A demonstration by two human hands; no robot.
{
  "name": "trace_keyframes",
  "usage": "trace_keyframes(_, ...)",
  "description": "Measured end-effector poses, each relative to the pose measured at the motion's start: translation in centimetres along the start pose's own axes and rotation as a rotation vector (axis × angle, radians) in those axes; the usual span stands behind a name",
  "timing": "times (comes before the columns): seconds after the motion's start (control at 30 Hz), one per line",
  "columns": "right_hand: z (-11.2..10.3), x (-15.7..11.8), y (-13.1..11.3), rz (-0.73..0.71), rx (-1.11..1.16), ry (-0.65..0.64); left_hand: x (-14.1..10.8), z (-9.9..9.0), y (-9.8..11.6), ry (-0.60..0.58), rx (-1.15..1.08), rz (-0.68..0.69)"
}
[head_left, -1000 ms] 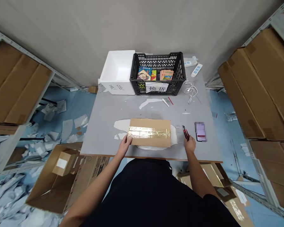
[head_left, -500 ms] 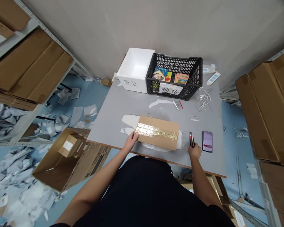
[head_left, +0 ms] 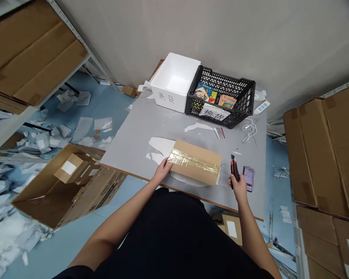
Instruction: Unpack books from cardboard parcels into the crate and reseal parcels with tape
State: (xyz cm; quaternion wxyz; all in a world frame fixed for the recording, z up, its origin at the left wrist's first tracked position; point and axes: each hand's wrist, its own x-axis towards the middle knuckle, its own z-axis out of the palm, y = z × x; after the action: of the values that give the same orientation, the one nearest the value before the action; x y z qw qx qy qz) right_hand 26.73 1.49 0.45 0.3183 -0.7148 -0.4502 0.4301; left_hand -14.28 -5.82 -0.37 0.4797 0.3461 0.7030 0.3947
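A flat cardboard box (head_left: 196, 157) with shiny clear tape along its top lies on white plastic wrapping (head_left: 159, 145) near the table's front edge. My left hand (head_left: 163, 170) grips its left end, thumb on top. In my right hand (head_left: 238, 186) is a black and red utility knife (head_left: 234, 167), fingers closed round its handle. The knife points away from me, to the right of the box and apart from it. A phone (head_left: 249, 178) lies just beyond the right hand.
On the grey table (head_left: 128, 143), a white foam box (head_left: 168, 99) and a black crate (head_left: 229, 120) with booklets stand at the back. A white cable (head_left: 250, 130) lies at right. An open carton (head_left: 90, 199) stands left; shelves with cartons (head_left: 322, 155) flank the table.
My right hand has lifted the utility knife off the table surface, and more of the knife shows. The left hand stays on the box. The view has shifted slightly.
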Motion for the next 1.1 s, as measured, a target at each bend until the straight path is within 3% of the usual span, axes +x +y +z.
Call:
trace_keyframes(0.13,1.8,-1.7,-6.4,-0.199,-0.253,-0.19,0.1,0.3,-0.4,0.012,-0.035,0.017)
trace_keyframes(0.27,4.8,-2.4,-12.3,-0.524,-0.586,-0.435,0.3,0.6,-1.2,0.024,-0.081,0.025)
trace_keyframes(0.37,7.5,-2.3,-15.8,-0.747,-0.781,-0.623,0.5,0.8,-1.9,0.04,-0.116,0.031)
trace_keyframes(0.47,10.1,-2.1,-18.2,-0.868,-0.942,-0.779,0.7,1.0,-2.6,0.053,-0.131,0.041)
trace_keyframes(0.7,13.7,-1.9,-20.8,-1.001,-1.116,-0.891,0.9,1.1,-2.8,0.035,-0.191,0.054)
trace_keyframes(1.1,15.1,-2.1,-22.1,-0.998,-1.202,-0.945,1.1,1.4,-3.3,0.016,-0.231,0.056)
